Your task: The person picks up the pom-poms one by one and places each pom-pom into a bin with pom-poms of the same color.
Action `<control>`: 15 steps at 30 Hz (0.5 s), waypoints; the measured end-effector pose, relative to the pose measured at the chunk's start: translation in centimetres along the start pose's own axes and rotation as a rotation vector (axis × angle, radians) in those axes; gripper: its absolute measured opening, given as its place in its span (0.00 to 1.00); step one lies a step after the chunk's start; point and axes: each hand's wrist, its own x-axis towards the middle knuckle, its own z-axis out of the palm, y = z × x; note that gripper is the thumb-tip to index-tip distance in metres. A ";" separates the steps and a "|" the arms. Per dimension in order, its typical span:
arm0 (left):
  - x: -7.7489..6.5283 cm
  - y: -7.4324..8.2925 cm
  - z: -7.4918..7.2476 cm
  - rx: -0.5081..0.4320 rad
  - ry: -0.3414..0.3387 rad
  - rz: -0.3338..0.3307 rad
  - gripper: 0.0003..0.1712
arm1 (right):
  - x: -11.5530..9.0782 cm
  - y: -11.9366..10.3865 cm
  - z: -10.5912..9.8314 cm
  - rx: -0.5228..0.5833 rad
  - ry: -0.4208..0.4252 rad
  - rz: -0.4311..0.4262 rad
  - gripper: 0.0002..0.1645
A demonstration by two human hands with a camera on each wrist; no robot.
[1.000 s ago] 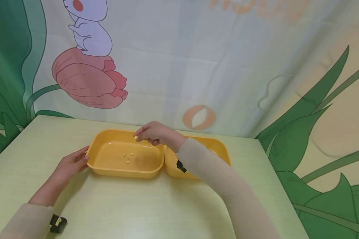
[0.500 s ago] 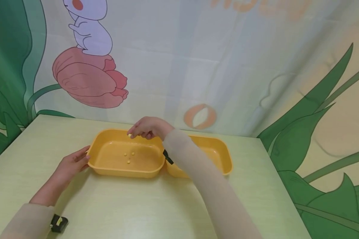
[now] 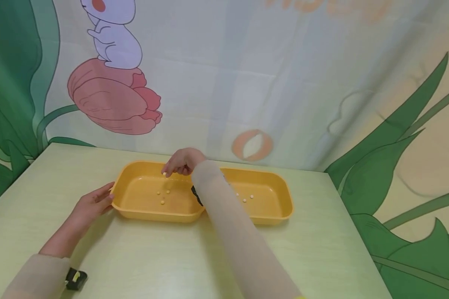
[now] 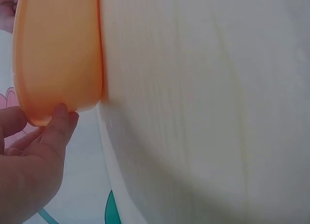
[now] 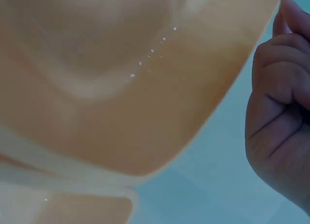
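In the head view my right hand [image 3: 183, 161] is over the back part of the left yellow plastic tray [image 3: 153, 216]. Its thumb and fingertips pinch a small pale yellow ball [image 3: 165, 174]. Below it, several similar balls [image 3: 162, 202] lie on the tray floor. My left hand [image 3: 93, 203] grips the tray's left end; the left wrist view shows the thumb at the rim and fingers against the outer wall [image 4: 58, 64]. The right wrist view catches my curled right hand [image 5: 281, 112] beside the tray edge, its fingertips partly cut off.
A second yellow tray [image 3: 273, 218] adjoins on the right, partly behind my right sleeve [image 3: 231, 224], with several small white balls [image 3: 244, 200] inside. Both trays stand on a pale table [image 3: 145, 253]. A printed curtain [image 3: 194, 91] hangs right behind it.
My right hand has moved left over the left tray, still pinching the ball, then dipped slightly. The forearm has swung left, uncovering white balls in the right tray. My left hand stays put.
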 end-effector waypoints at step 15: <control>0.0 0.1 0.0 0.002 0.001 -0.004 0.34 | 1.4 0.3 1.1 -0.327 -0.053 0.148 0.21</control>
